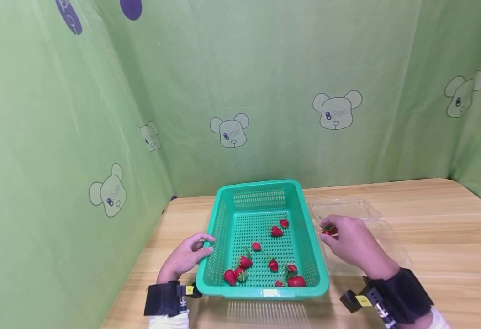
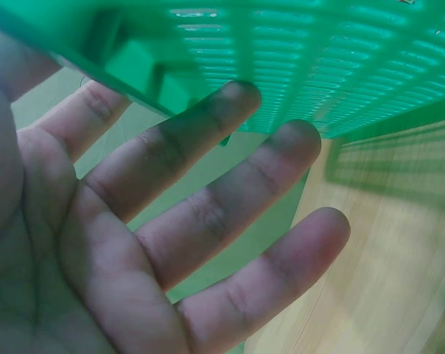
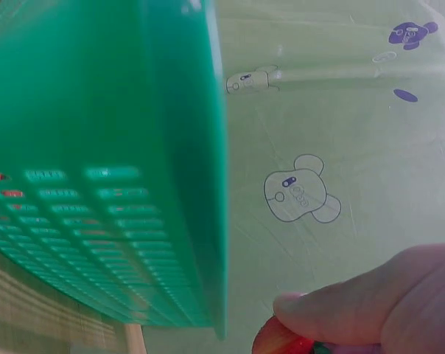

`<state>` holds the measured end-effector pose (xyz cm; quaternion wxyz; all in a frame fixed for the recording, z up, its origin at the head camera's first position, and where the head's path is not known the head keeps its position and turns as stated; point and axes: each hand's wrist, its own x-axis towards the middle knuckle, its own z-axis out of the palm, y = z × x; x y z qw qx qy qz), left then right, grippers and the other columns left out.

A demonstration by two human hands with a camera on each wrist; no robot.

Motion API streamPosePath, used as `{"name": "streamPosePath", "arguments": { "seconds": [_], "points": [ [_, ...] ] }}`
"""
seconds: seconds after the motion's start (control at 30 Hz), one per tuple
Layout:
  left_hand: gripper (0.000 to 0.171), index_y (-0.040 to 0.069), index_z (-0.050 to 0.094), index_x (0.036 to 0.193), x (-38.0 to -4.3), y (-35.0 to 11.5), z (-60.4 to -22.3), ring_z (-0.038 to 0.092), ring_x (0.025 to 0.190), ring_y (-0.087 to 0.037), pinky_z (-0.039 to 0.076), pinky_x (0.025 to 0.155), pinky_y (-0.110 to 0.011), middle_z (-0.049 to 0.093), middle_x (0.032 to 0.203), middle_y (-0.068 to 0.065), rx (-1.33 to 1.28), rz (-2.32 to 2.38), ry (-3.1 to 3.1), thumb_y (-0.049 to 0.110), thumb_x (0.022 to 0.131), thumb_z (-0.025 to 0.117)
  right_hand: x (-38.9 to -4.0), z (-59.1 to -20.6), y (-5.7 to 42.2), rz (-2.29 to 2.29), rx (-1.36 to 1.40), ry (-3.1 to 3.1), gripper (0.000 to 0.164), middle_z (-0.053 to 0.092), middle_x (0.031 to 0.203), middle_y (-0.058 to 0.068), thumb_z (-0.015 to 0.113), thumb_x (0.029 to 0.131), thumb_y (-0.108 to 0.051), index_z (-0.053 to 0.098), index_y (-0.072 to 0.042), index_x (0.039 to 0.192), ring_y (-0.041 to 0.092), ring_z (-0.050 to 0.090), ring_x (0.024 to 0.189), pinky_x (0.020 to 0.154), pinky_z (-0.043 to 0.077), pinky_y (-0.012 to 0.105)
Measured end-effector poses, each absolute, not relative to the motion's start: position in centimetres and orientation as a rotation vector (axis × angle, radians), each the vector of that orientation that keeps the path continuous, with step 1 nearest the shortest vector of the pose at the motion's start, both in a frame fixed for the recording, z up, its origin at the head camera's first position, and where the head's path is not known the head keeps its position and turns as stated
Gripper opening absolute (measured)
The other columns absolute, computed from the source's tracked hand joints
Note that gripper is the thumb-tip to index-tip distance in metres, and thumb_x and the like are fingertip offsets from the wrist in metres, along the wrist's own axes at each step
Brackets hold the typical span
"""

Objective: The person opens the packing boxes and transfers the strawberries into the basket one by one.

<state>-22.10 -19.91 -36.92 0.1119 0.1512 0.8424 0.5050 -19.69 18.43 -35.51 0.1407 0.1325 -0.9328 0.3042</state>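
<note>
My right hand (image 1: 349,237) pinches a red strawberry (image 1: 328,231) over a clear plastic clamshell box (image 1: 392,237). The right wrist view shows the thumb against that strawberry (image 3: 281,339) at the lower edge. Left of the box stands a green plastic basket (image 1: 261,292) with several strawberries on its perforated floor, including one strawberry (image 1: 276,231) toward the back. My left hand (image 1: 186,256) rests thumb and index finger on the basket's left rim. In the left wrist view, the other fingers (image 2: 208,214) stretch loosely along the outside of its wall.
The wooden table (image 1: 441,219) carries both containers. The clamshell's lid (image 1: 347,208) lies folded back toward the rear. A green curtain (image 1: 265,82) with bear-head prints hangs behind the table and along the left. Each wrist wears a black strap with a camera.
</note>
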Motion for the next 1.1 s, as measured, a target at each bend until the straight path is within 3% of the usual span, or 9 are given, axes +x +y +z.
{"name": "streamPosePath", "arguments": {
  "seconds": [1.1],
  "points": [
    [0.025,-0.001,0.055,0.117,-22.1,-19.9,-36.9,0.06,0.09,-0.026,0.052,0.08,-0.047,0.062,0.113,-0.026,0.449,1.48,2.474,0.01,0.095,0.056,-19.1,-35.7,16.0,0.968,0.45,-2.67,0.018,0.069,0.089,0.014,0.073,0.08,-0.005,0.065,0.002,0.095,0.024,0.067,0.077,0.062,0.06,0.037]
  ]
}}
